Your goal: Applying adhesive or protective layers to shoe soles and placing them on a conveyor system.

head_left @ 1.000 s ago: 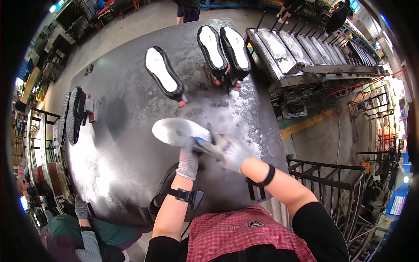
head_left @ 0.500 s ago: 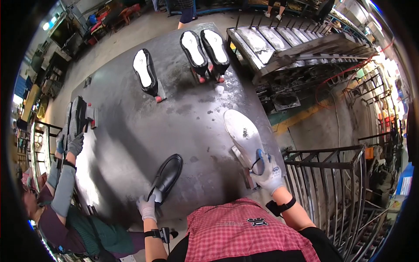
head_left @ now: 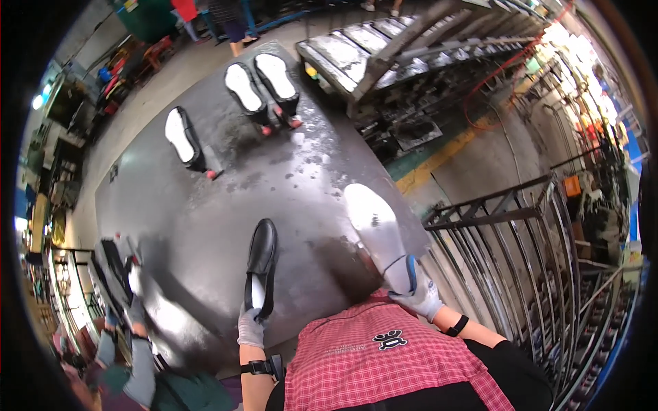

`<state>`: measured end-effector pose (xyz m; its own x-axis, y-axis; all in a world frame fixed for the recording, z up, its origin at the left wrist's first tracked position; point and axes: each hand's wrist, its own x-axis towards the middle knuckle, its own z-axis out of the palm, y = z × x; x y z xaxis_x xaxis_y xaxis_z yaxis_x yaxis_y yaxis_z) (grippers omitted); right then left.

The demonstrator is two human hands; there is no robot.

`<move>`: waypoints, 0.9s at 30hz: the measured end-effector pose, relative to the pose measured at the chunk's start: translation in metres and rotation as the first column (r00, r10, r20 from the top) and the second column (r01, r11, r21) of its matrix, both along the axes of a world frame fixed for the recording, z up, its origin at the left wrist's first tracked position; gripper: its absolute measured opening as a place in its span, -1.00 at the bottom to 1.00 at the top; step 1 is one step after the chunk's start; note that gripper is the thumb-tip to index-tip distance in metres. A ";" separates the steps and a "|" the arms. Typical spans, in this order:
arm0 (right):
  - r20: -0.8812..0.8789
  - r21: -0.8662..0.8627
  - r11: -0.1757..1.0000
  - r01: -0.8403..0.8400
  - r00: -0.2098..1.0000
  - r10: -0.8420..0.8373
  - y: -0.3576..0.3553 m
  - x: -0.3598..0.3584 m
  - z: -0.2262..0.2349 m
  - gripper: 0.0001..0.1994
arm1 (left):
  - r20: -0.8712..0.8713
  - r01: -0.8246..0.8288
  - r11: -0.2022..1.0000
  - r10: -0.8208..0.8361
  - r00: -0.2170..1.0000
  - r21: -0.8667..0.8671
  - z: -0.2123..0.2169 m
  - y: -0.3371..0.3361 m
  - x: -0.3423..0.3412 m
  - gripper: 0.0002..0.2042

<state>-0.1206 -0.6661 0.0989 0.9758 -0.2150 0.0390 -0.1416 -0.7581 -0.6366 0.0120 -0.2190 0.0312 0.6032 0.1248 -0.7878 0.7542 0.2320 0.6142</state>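
Observation:
My left hand (head_left: 251,327), in a pale grey glove, grips the heel end of a black slip-on shoe (head_left: 263,240). The shoe's toe points away from me, its opening faces up, and something light shows inside. My right hand (head_left: 419,299), in a grey glove with blue on it, is closed around the narrow heel end of a silvery foot-shaped last (head_left: 373,222). The last's broad toe end points away, over the table's right side. Shoe and last are apart. The fingers under each heel are partly hidden.
On the dark metal table (head_left: 212,222), black shoe uppers on lasts lie white bottoms up: one shoe (head_left: 180,137) and a pair (head_left: 260,82) farther back. A co-worker's gloved hands (head_left: 133,312) hold dark soles at left. A barred metal rack (head_left: 493,222) and a slatted bench (head_left: 343,58) flank the right.
My view has swung, shifting the table leftward. The slip-on shoe has turned from slanting right to nearly straight ahead. The last's heel end has come nearer my body. Both grips hold.

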 end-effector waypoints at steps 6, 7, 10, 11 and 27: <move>-0.393 0.211 0.977 -0.036 0.912 0.118 -0.006 -0.027 -0.168 -0.31 | 0.078 -0.020 0.947 0.048 0.996 -0.322 0.043 -0.113 0.042 -0.60; -0.565 0.309 0.947 0.085 0.818 0.111 0.000 -0.016 -0.139 -0.35 | 0.077 -0.011 0.949 0.037 0.996 -0.314 0.052 -0.128 0.047 -0.60; -0.360 0.359 0.896 0.263 0.924 -0.127 0.021 -0.047 -0.109 -0.38 | 0.237 0.092 0.955 -0.024 0.971 -0.283 0.053 -0.161 0.062 -0.52; -0.370 0.358 0.891 0.278 0.919 -0.138 0.023 -0.040 -0.098 -0.38 | 0.227 0.101 0.954 -0.036 0.973 -0.282 0.052 -0.170 0.065 -0.52; -0.280 -0.214 0.945 -0.248 0.942 0.184 0.007 0.168 0.115 -0.73 | 0.648 0.090 0.819 -0.511 0.564 0.567 0.100 -0.216 0.133 -0.29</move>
